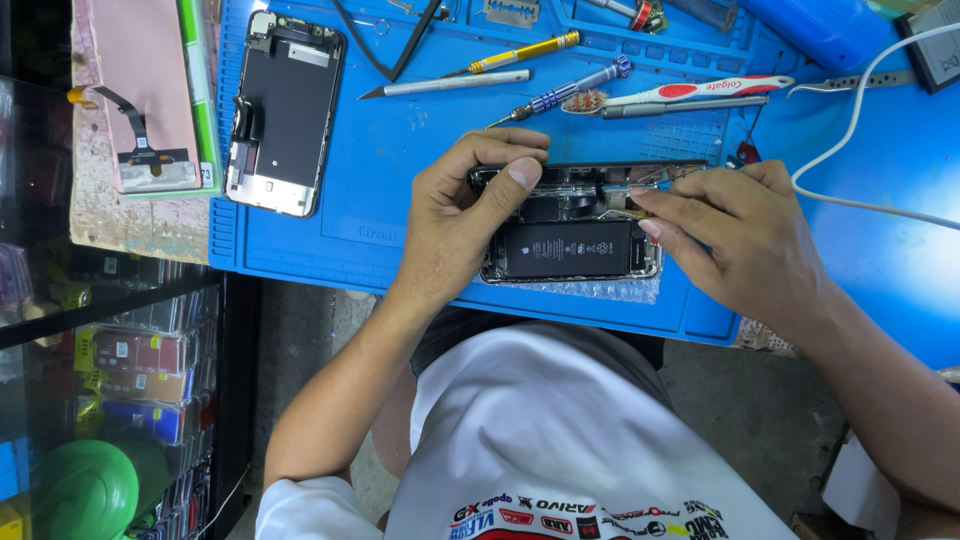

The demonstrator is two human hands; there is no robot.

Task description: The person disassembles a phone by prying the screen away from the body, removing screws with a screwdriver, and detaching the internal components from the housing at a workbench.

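An opened phone body [570, 240] with a black battery lies on the blue work mat [400, 170] near its front edge. My left hand [465, 215] grips the phone's left end, thumb pressed on the upper rim. My right hand [735, 235] pinches a thin metal tool, probably tweezers [655, 183], with the tips inside the phone's upper part. What the tips touch is hidden by my fingers.
A detached phone screen [285, 110] lies on the mat at the left. Screwdrivers [560, 95], a toothbrush [680, 93] and a pen-like tool [450, 84] lie at the back. A white cable [850, 130] runs at the right. A pink panel [145, 90] lies on the far left.
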